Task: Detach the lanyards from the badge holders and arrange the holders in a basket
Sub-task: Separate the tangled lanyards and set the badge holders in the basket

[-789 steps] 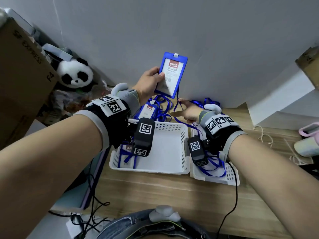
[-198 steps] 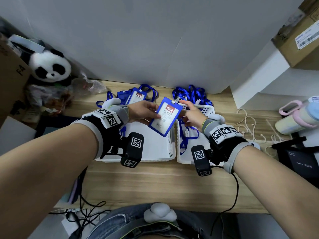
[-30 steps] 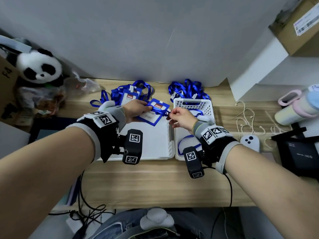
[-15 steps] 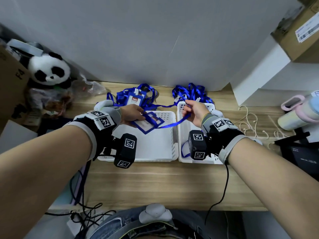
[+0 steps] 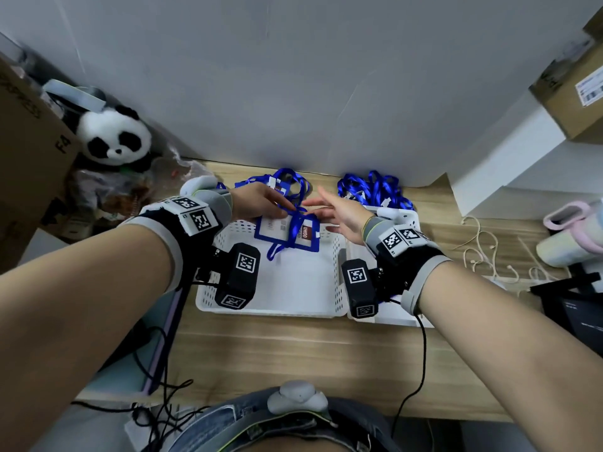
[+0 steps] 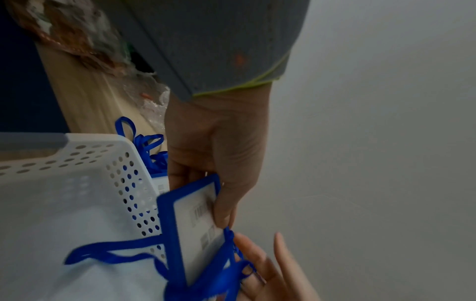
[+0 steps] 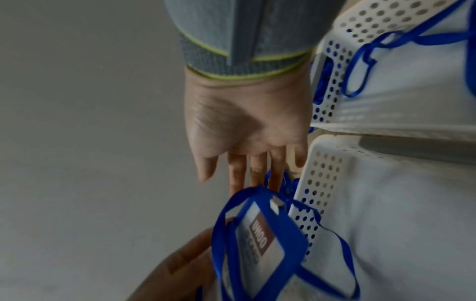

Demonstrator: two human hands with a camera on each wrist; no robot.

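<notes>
Currently: blue badge holder (image 5: 287, 230), label "UHOO", lanyard (image 5: 295, 227) attached, pinched by left hand (image 5: 257, 201) over white basket (image 5: 270, 288); right hand (image 5: 339, 212) fingers extended, empty.

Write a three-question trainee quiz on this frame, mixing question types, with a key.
1. True or false: the left hand holds a badge holder over the left basket.
2. The right hand is: A) clenched on a lanyard, B) open with fingers extended, C) resting flat in the right basket.
3. Fill in: the lanyard draped across the held holder is coloured ____.

Key:
1. True; the left wrist view shows the fingers gripping its edge.
2. B
3. blue
</notes>
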